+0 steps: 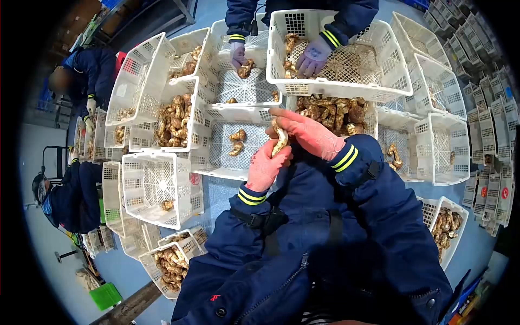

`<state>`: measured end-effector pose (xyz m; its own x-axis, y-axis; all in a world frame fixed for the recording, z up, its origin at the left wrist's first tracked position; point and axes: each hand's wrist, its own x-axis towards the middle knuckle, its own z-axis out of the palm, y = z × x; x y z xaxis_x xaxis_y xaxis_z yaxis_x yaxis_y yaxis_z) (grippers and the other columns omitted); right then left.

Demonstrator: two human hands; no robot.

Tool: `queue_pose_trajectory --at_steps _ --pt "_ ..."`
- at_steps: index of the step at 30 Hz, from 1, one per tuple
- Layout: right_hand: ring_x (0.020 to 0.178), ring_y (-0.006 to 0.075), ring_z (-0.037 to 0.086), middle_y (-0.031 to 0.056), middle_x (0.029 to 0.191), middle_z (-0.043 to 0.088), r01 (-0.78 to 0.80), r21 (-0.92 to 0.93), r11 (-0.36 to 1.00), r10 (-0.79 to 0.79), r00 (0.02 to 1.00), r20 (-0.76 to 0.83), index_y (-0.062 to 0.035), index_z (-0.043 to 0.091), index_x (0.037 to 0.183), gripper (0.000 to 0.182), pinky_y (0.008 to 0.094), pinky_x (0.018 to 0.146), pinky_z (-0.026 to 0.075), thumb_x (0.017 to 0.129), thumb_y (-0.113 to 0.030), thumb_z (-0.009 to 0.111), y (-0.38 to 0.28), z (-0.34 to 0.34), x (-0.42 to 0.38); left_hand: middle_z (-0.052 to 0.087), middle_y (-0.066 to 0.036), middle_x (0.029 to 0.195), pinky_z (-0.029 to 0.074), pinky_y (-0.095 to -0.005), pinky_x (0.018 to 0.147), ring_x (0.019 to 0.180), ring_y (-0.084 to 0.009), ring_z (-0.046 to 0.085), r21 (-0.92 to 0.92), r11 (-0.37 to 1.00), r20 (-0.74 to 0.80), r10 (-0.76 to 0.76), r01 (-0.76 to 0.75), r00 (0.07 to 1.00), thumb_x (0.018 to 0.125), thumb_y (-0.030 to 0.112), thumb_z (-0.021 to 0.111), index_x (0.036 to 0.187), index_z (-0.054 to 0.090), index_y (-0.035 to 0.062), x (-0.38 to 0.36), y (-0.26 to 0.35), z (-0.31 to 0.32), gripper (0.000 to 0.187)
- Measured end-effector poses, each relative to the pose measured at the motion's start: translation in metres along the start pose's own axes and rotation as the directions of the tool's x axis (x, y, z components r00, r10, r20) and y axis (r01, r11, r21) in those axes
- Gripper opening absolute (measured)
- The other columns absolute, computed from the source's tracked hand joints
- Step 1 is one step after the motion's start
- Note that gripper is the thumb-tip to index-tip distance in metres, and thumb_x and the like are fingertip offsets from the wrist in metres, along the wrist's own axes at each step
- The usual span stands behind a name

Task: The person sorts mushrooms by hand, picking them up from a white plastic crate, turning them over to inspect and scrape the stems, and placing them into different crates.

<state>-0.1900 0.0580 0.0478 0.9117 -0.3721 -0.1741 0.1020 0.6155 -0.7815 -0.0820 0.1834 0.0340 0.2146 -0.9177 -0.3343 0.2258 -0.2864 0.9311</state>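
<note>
In front of my chest I hold a long, pale, curved mushroom (280, 138). My left hand (264, 167), in a pink glove, is closed around its lower end. My right hand (314, 134), also in a pink glove, has its fingers and thumb about the upper end, so part of the mushroom is hidden. Just beyond my right hand is a white basket full of brown mushrooms (336, 112). Ahead and to the left of my hands, a white basket (216, 168) holds a couple of loose mushrooms (236, 142).
Across from me a co-worker's gloved hand (313, 58) rests in a raised basket (346, 89); their other hand (238, 56) touches a mushroom (246, 68). More mushroom baskets (174, 122) surround me. Two other people (81, 189) are at left. Stacked crates (487, 135) line the right.
</note>
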Motion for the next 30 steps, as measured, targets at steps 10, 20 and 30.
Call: queue_pose_trajectory --at_steps 10,20,30 --pt "0.097 0.0180 0.054 0.0108 0.105 0.055 0.155 0.046 0.987 -0.150 0.985 -0.089 -0.0072 0.027 0.136 0.059 0.0273 0.080 0.042 0.084 -0.012 0.055 -0.019 -0.011 -0.012 0.062 -0.006 0.088 0.046 -0.0235 0.066 0.073 -0.0096 0.056 0.115 0.983 -0.121 0.155 -0.141 0.980 0.081 0.016 0.058 0.112 0.051 0.0006 -0.003 -0.019 -0.019 0.035" --pt "0.098 0.0143 0.053 0.0055 0.108 0.054 0.321 0.059 0.945 -0.316 0.946 -0.071 -0.0163 0.023 0.139 0.066 0.0219 0.066 0.039 0.084 -0.025 0.060 -0.053 -0.020 -0.043 0.060 -0.009 0.092 0.044 -0.0219 0.068 0.076 -0.0102 0.054 0.030 0.993 -0.004 0.115 -0.115 0.993 0.089 0.015 0.049 0.110 0.049 -0.0033 -0.009 0.004 -0.005 0.028" --pt "0.092 0.0115 0.056 0.0073 0.101 0.059 0.270 -0.179 0.946 -0.308 0.918 -0.248 -0.0057 0.024 0.137 0.070 0.0219 0.075 0.041 0.079 -0.010 0.064 -0.050 0.001 -0.040 0.059 -0.010 0.096 0.044 -0.0224 0.071 0.081 -0.0130 0.056 -0.016 0.980 0.009 0.199 -0.199 0.980 0.086 0.016 0.052 0.116 0.046 -0.0028 0.007 0.017 0.015 0.036"
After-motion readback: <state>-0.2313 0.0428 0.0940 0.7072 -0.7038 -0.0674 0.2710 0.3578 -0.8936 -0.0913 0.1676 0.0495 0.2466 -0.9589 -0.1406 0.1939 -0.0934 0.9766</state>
